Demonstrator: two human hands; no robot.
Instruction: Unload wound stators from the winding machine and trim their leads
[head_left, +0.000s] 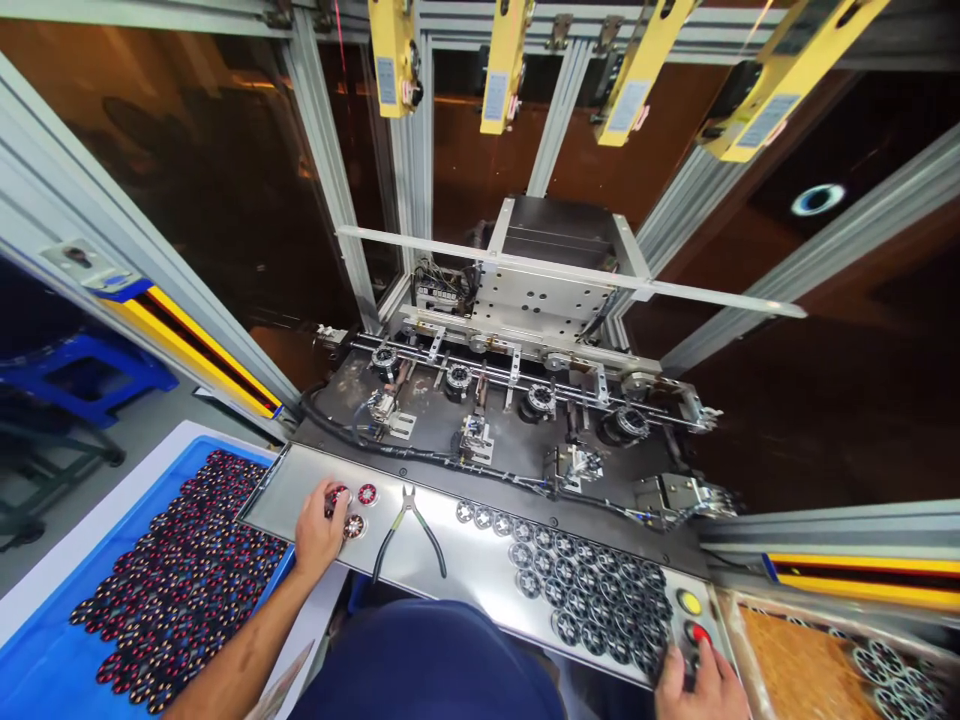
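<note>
The left hand (319, 530) is set at the near-left end of the steel counter (480, 575), its fingers curled and pinched on one red wound disc (335, 497), which lies just beside two loose discs (367, 494) of the same kind. The disc is judged best gripped by its rim, so that the coloured windings are not pressed, and lifted straight up, so that the neighbours are not nudged. The side cutters (409, 535) lying just to the right are best kept clear of. The blue tray (45, 670), thick with more red discs, is near on the left, and the grey discs (585, 590) are laid out in rows well apart to the right. The right hand (701, 690) rests by the red button (699, 633) (whether its fingers press anything cannot be told), and the button is judged better left alone while the other hand works.
</note>
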